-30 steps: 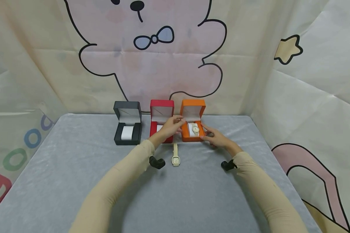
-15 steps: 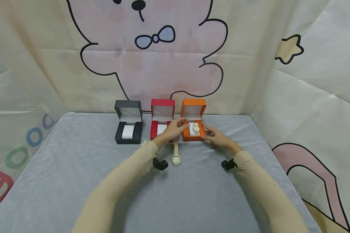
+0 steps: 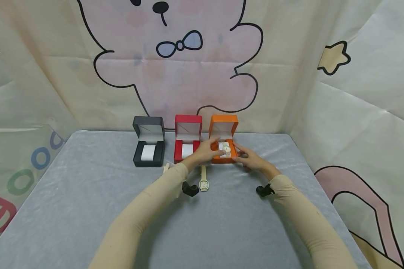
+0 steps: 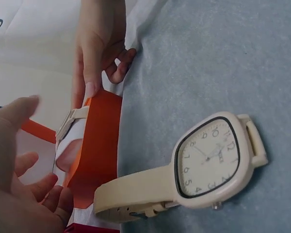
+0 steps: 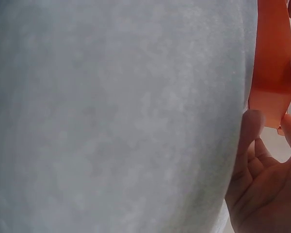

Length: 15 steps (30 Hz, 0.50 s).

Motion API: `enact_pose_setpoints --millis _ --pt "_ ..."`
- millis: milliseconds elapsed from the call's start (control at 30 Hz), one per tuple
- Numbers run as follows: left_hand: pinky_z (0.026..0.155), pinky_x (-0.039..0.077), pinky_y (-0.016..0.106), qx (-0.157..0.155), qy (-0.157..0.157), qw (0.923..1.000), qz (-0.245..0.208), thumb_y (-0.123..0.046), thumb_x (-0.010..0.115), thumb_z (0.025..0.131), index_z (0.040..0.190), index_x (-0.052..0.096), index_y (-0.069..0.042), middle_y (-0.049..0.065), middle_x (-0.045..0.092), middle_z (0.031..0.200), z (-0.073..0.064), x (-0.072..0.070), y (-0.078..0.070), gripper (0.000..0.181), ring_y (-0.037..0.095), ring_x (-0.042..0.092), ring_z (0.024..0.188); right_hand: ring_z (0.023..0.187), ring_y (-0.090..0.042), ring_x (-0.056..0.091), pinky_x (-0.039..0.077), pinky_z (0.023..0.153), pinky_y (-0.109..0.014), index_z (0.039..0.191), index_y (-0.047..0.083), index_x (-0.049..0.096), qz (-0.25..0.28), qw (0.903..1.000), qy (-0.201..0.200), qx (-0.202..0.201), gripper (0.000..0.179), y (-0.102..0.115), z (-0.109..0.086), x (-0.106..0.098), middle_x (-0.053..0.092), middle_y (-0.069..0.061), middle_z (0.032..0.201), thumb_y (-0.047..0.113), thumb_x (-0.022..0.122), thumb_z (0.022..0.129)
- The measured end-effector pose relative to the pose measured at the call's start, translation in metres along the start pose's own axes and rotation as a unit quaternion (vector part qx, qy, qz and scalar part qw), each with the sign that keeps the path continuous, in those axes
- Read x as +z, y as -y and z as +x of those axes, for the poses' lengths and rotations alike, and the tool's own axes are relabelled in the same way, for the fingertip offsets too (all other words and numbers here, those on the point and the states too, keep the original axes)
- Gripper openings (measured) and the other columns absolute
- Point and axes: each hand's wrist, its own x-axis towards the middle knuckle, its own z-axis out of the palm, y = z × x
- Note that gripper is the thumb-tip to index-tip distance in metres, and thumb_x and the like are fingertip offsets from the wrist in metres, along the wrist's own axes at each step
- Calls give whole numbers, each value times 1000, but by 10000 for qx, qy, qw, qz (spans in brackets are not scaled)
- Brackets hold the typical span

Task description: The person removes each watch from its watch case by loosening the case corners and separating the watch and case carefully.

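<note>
An orange watch box (image 3: 223, 160) stands with its lid up at the back of the table. On its white cushion sits a cream wristwatch (image 3: 227, 149). My right hand (image 3: 250, 160) grips the box's right side, thumb near the front corner. Above the left part of the same box hovers my left hand (image 3: 204, 151), its fingers spread and holding nothing. Its thumb is close to the watch; whether they touch I cannot tell. Another cream watch (image 4: 208, 158) with a squarish dial lies on the cloth in front, under the left wrist.
To the left stand a red watch box (image 3: 177, 151) and a dark grey watch box (image 3: 148, 121), both raised-lidded with bare white cushions. A pale strap end (image 3: 166, 167) shows beside the left sleeve. Grey cloth (image 3: 229, 224) covers the table; printed curtains hang behind.
My left hand has shifted right, from beside the red box to over the orange box, uncovering the red box's cushion and the pale strap end. My right hand has stayed in place.
</note>
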Motion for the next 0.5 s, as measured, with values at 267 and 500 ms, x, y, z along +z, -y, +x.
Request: enact_pose_setpoints --millis 267,500 --pt "115 39 52 -20 41 9992 387 -32 83 84 156 41 -23 5 42 160 2 6 -1 84 30 33 138 59 -14 42 42 53 -26 163 29 16 -43 9999 -3 107 75 1 0 1 46 -21 131 29 60 103" --pt "110 44 47 -37 -63 9977 681 -32 84 84 155 42 -22 4 44 158 8 8 0 84 27 35 132 57 -13 40 41 52 -25 163 28 17 146 9999 -11 82 74 -2 1 1 46 -18 124 27 60 103"
